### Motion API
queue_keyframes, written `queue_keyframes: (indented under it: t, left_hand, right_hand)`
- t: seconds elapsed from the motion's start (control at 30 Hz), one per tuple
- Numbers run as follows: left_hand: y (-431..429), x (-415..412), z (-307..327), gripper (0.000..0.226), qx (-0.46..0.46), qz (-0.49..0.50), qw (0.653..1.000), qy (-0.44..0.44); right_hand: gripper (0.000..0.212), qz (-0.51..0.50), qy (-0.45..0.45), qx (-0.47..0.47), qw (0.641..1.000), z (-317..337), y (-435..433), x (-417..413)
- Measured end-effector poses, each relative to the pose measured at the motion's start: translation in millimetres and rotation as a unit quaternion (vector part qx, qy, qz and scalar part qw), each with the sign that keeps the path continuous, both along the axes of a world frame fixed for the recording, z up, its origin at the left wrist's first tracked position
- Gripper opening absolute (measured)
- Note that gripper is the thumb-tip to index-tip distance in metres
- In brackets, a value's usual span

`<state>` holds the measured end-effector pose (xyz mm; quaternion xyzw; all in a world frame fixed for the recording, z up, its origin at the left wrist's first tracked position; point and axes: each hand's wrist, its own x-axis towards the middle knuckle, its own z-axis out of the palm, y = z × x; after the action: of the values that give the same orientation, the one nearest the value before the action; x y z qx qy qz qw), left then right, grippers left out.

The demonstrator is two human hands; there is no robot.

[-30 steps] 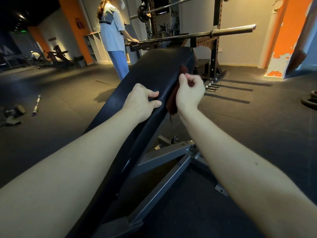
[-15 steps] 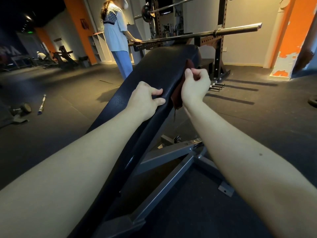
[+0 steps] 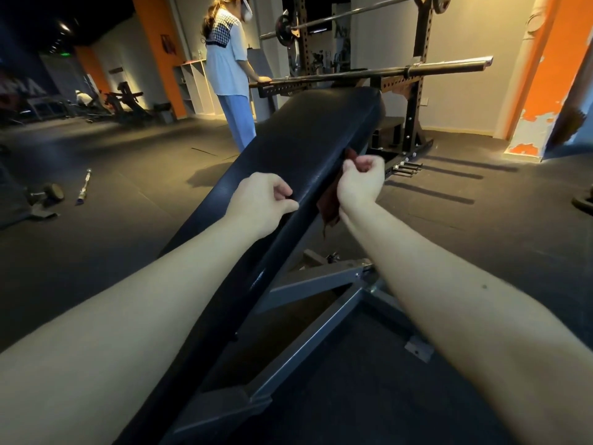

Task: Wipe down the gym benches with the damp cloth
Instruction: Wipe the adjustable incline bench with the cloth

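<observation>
A long black padded bench (image 3: 308, 136) slopes up and away from me on a grey steel frame (image 3: 324, 319). My right hand (image 3: 361, 181) grips a dark red cloth (image 3: 330, 203) against the right side edge of the pad, and a corner of the cloth hangs below the hand. My left hand (image 3: 261, 203) rests on top of the pad a little nearer to me, fingers curled, thumb along the pad's right edge. It holds nothing.
A person (image 3: 229, 72) stands at the bench's far left, one hand on a barbell (image 3: 378, 72) in a black rack (image 3: 414, 101). A dumbbell (image 3: 46, 194) and a short bar (image 3: 84, 185) lie on the floor at left. An orange pillar (image 3: 552, 75) stands at right.
My right hand has slid the cloth back down the side edge of the pad toward me and turned its wrist outward. My left hand stays on the pad.
</observation>
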<state>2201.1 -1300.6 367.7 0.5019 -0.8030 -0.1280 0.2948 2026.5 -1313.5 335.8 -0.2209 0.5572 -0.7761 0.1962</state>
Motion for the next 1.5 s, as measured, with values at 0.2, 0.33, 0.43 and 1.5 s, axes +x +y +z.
queue_keyframes:
  t: [0.2,0.33,0.43,1.5]
  left_hand:
    - [9,39,-19,0.016,0.038,0.004,0.999,0.002]
    - [7,37,-26,0.017,0.044,0.005,0.999,0.022]
    - [5,36,-25,0.015,0.051,0.009,0.998,0.022]
    - [43,87,-52,0.021,0.117,0.03,0.992,0.023]
  right_hand:
    - [0.012,-0.002,0.077,-0.033,0.997,-27,16,32]
    - [0.009,0.053,0.154,-0.036,0.986,-68,50,78]
    - [0.007,0.04,0.113,-0.028,0.992,-46,35,61]
    - [0.009,0.104,0.068,0.027,0.992,-92,69,107]
